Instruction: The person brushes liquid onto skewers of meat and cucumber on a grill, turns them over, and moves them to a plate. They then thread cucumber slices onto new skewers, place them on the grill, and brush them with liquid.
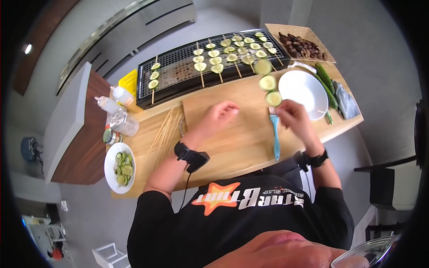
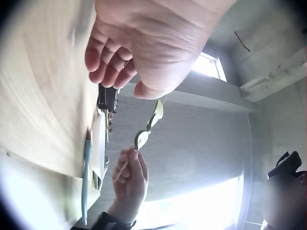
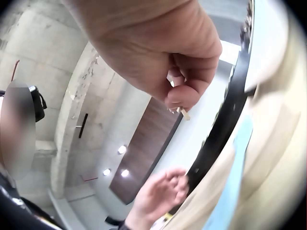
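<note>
My right hand [image 1: 293,119] pinches the stick of a skewer of three cucumber slices [image 1: 268,83], lifted over the right part of the cutting board [image 1: 241,129]. In the left wrist view the slices [image 2: 142,139] rise in a row above my fingers, and the stick's end [image 2: 121,171] pokes out below them. To the left, my left hand [image 1: 219,117] hovers above the board, fingers loosely curled with nothing in them. A blue-handled brush [image 1: 275,138] lies on the board under my right hand. Just right of that hand stands a white bowl [image 1: 319,96].
Behind the board, cucumber skewers lie across a black grill [image 1: 178,73]. Dark meat pieces [image 1: 299,46] fill a tray at back right. Whole cucumbers [image 1: 325,77] and a grey cloth [image 1: 346,100] lie right; bare sticks [image 1: 158,136], squeeze bottles [image 1: 108,105] and a cucumber bowl [image 1: 109,172] left.
</note>
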`<state>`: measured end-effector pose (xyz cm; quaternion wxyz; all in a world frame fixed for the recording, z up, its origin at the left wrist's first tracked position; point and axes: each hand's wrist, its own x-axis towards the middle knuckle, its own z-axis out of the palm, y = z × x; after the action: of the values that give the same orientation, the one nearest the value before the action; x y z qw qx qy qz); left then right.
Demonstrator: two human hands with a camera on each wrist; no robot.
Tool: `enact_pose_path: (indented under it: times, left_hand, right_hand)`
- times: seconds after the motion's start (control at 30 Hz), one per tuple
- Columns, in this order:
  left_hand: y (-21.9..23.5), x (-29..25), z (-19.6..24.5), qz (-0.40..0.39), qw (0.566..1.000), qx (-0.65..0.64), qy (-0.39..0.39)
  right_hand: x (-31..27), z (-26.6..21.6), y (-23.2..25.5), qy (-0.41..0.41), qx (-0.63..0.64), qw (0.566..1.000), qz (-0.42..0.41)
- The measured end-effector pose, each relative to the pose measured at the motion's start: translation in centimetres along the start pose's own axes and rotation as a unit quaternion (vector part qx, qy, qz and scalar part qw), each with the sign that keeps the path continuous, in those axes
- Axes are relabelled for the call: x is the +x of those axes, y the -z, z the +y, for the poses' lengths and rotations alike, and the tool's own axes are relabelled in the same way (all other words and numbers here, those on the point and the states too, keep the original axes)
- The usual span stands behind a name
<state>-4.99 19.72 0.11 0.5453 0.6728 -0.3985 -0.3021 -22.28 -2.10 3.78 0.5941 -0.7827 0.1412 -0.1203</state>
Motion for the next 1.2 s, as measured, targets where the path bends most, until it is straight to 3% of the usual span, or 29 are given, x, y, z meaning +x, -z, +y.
enact_pose_path:
  times: [0.13,0.23,0.27,0.37,0.53,0.67,0.77,0.97,1.1,1.2]
  left_hand:
    - [-2.0,-0.8,1.9,-0.135,0.991,-0.026,-0.004]
    - [-2.3,-1.6,3.7,-0.161,0.982,-0.043,0.084]
    - [-2.2,-1.6,3.0,-0.164,0.981,-0.058,0.081]
    - [-2.1,-2.6,3.6,-0.132,0.983,-0.085,0.098]
    - [-1.4,-3.5,3.2,-0.005,0.994,-0.080,0.073]
    - [1.5,-3.7,3.4,0.114,0.990,-0.080,0.033]
    - [5.5,-2.5,2.2,0.210,0.977,-0.012,-0.022]
    - [11.6,1.0,-1.6,0.281,0.954,0.100,0.010]
    - [12.8,3.0,-3.3,0.291,0.948,0.130,0.021]
    - [12.1,3.8,-4.0,0.300,0.948,0.101,0.014]
  right_hand:
    - [0.5,-0.4,-5.9,0.006,0.114,0.990,-0.086]
    - [1.1,-0.5,-7.1,0.021,0.162,0.982,-0.099]
    - [1.1,-0.5,-7.4,0.024,0.173,0.979,-0.102]
    - [0.5,-1.0,-7.5,0.022,0.196,0.974,-0.113]
    - [-0.9,-0.8,-6.5,0.112,-0.018,0.988,-0.105]
    - [-2.1,0.5,-4.5,0.183,-0.241,0.952,-0.043]
    - [-3.4,1.5,-3.2,0.091,-0.347,0.933,-0.014]
    - [-5.1,2.6,-2.9,0.066,-0.380,0.922,0.014]
    - [-5.6,1.8,-2.7,0.038,-0.329,0.943,-0.020]
    - [-5.7,3.2,-2.4,0.088,-0.248,0.965,-0.007]
